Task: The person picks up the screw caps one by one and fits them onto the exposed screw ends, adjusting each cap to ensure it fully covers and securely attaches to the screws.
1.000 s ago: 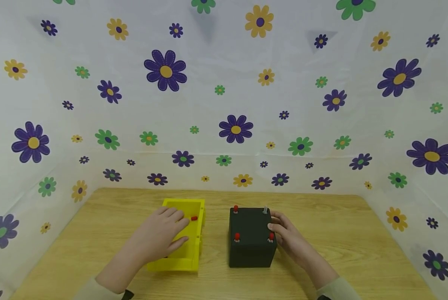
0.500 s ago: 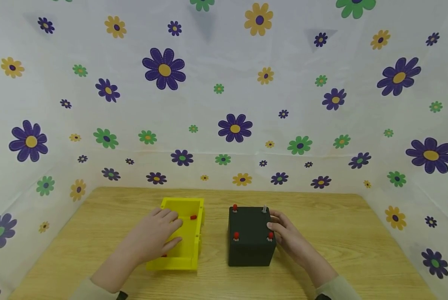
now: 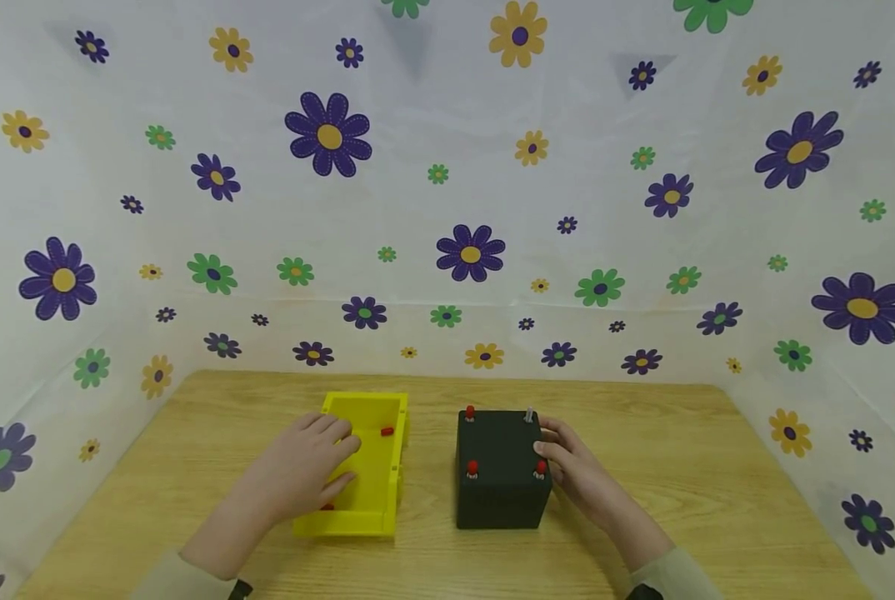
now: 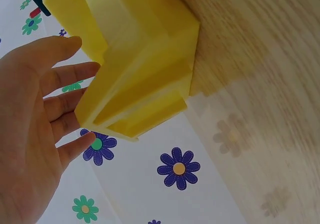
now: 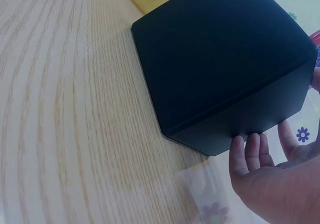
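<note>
A yellow bin (image 3: 372, 475) stands on the table at left of centre. Over its left side lies my left hand (image 3: 308, 462), fingers loosely bent and thumb apart; the left wrist view shows this hand (image 4: 35, 98) with fingertips at the bin's (image 4: 145, 83) edge and nothing in its grasp. One small red cap (image 3: 387, 432) lies toward the bin's back right, another red piece (image 3: 327, 507) near its front, partly hidden by the thumb. My right hand (image 3: 578, 475) rests against the right side of a black box (image 3: 498, 454), fingertips touching it in the right wrist view.
On the box's top, toggle switches with red caps (image 3: 472, 469) stand at three corners; the back right lever (image 3: 528, 414) is bare metal. A wooden table (image 3: 432, 558) carries everything. White flowered sheeting (image 3: 410, 208) surrounds it at the back and sides.
My left hand has drawn slightly left over the bin, uncovering more of the red piece near the front. The right hand and the box hold their place.
</note>
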`<state>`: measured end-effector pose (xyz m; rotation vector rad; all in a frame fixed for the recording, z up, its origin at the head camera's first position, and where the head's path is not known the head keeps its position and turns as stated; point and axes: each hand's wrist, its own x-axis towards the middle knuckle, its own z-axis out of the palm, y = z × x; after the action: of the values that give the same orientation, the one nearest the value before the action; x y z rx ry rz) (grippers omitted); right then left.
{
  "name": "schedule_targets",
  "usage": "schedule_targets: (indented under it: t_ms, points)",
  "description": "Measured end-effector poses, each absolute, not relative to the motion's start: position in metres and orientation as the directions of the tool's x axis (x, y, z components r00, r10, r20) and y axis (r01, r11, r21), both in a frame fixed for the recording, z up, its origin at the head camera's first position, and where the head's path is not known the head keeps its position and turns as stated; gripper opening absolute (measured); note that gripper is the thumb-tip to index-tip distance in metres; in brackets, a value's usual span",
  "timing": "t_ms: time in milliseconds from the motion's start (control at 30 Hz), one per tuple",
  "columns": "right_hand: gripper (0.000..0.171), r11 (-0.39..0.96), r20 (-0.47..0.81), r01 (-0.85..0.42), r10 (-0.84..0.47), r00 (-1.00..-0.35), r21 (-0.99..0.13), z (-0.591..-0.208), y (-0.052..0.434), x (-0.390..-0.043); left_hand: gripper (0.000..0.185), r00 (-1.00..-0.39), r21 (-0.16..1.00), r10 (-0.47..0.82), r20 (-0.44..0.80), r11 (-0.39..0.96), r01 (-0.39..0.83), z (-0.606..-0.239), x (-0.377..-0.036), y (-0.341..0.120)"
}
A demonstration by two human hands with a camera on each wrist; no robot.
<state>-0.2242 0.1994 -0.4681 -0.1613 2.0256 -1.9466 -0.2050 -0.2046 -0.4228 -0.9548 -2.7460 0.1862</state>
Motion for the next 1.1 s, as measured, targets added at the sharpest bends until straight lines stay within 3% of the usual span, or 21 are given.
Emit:
schedule_targets:
  t_ms: [567, 1100]
  points:
    - [0.061, 0.059, -0.155, 0.144, -0.304, -0.940, -0.988, -0.469, 0.200, -0.223, 0.032, -0.766, -0.208, 0.630, 0.125, 0.772, 0.601, -0.428, -0.205, -0.209]
    - [0.059, 0.049, -0.142, 0.133, -0.316, -0.938, -0.990, -0.468, 0.199, -0.224, 0.027, -0.714, -0.291, 0.692, 0.112, 0.709, 0.642, -0.440, -0.213, -0.213]
